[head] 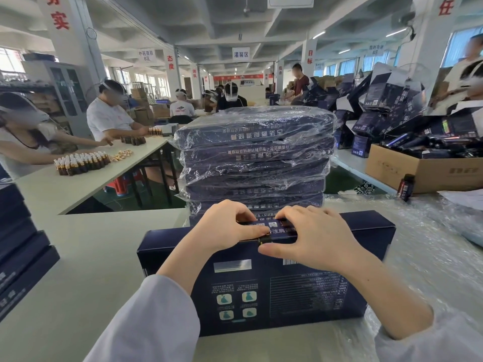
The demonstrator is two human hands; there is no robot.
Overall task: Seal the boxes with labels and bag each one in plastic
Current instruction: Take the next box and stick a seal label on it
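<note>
A: How's the grip?
B: Left hand (227,228) and right hand (311,239) pinch the far edge of the flat dark navy cardboard box (300,296) at the pale table's (86,257) near edge, with thumbs on a small dark label (264,241).
A: Progress?
B: It looks mid-seal and unbagged. The stack of plastic-bagged navy boxes (254,158) behind looks done.

Hanging sign (240,54) reads 灌装区; centre-left pillar (170,74) 态度 (red characters), centre-right pillar (310,66) 目标.

Long pale-white sleeves (146,322)
</note>
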